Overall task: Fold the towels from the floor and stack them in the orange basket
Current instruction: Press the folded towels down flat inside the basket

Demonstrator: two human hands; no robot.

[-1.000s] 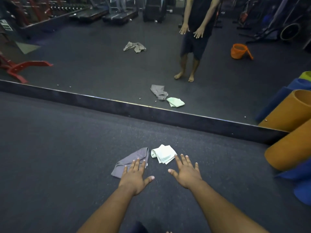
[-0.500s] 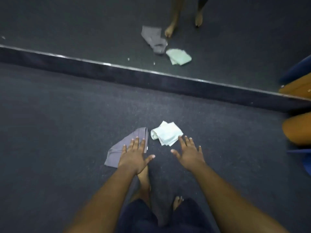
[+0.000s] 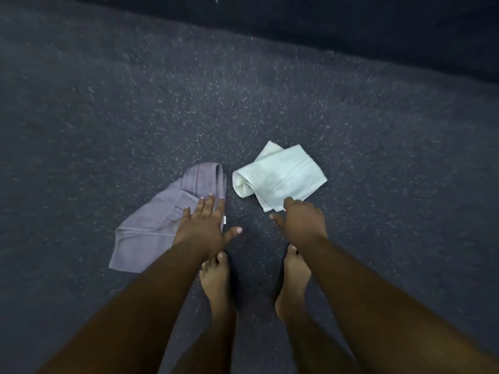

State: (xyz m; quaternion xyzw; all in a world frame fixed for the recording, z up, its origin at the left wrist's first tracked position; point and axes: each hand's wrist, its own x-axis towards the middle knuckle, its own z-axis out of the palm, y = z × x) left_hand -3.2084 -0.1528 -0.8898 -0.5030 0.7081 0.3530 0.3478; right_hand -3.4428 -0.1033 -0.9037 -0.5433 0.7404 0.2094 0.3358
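On speckled dark floor (image 3: 162, 90), both hands spread and empty, left hand (image 3: 204, 225) over grey towel (image 3: 151, 225), right hand (image 3: 303, 225) near white towel (image 3: 280, 174), bare feet (image 3: 216, 282) below

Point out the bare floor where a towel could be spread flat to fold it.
The widest bare floor lies beyond both towels, up to the dark strip at the top. More lies left of the grey towel and right of the white towel. It is crowded near the feet, where the left hand and right hand reach down; only a narrow gap parts the towels.
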